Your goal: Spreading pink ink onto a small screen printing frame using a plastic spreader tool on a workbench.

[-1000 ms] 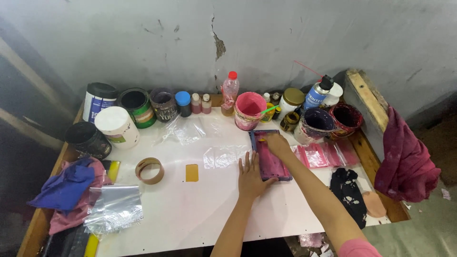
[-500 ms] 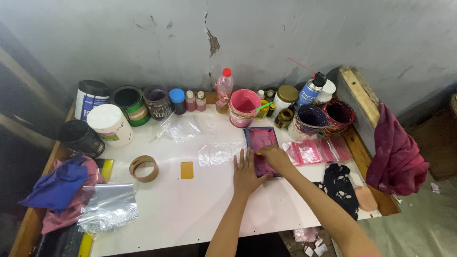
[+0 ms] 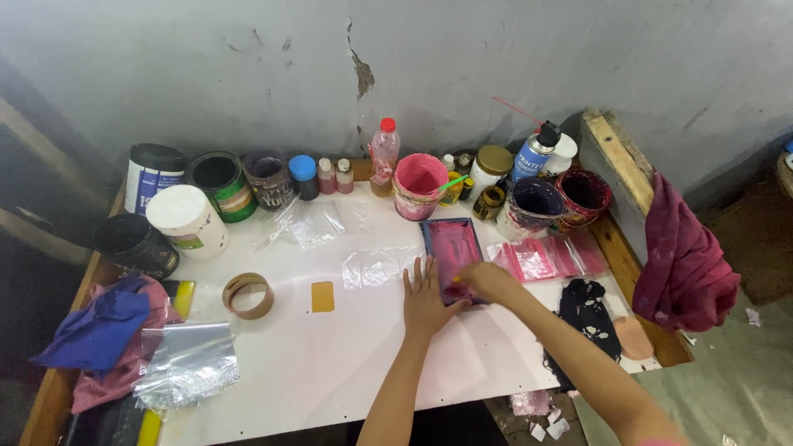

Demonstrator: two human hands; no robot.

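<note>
The pink frame (image 3: 453,252) is a small flat screen with a dark blue rim, and it lies on the white table (image 3: 330,380), a bit right of the middle and closer to the back edge. The left hand (image 3: 425,297) lies flat on the table with its fingers spread, pressing at the frame's near left corner. The right hand (image 3: 487,281) is curled on the near end of the frame, and I cannot tell if it holds something. The two hands are close, almost touching.

Just right of the frame lie pink plastic bags (image 3: 545,258). A black rag (image 3: 588,310) with white spots lies near the right edge. Clear plastic bags (image 3: 376,266) lie just left of the frame. A small yellow card (image 3: 323,296) and a brown tape roll (image 3: 248,295) sit further left. Along the back edge stand paint tubs, little bottles, a pink cup (image 3: 418,185) and a blue spray can (image 3: 533,153). At the left edge lie a blue cloth (image 3: 95,326) and a shiny plastic bag (image 3: 188,363). A dark red cloth (image 3: 681,264) hangs off the right side.
</note>
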